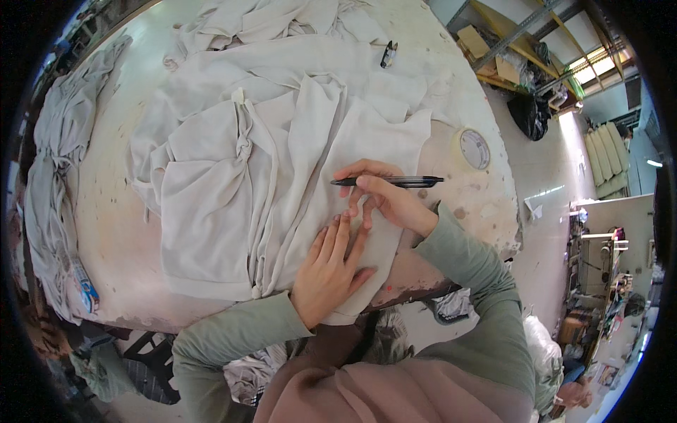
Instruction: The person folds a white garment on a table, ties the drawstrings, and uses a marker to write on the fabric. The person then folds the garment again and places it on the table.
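Note:
A pale off-white garment with a knotted front lies spread and folded on the table. My left hand rests on its right-hand panel, palm down, fingers apart, holding nothing. Just above it, my right hand holds a black pen roughly level between thumb and fingers; the pen's dark end points left over the cloth. The lower fingers of the right hand are close to the left fingertips; whether they touch is unclear.
A tape roll lies right of the cloth, and small thread snips lie beyond it. More pale cloth is heaped at the back; another bundle runs along the left. A blue-and-white packet sits near the front left edge.

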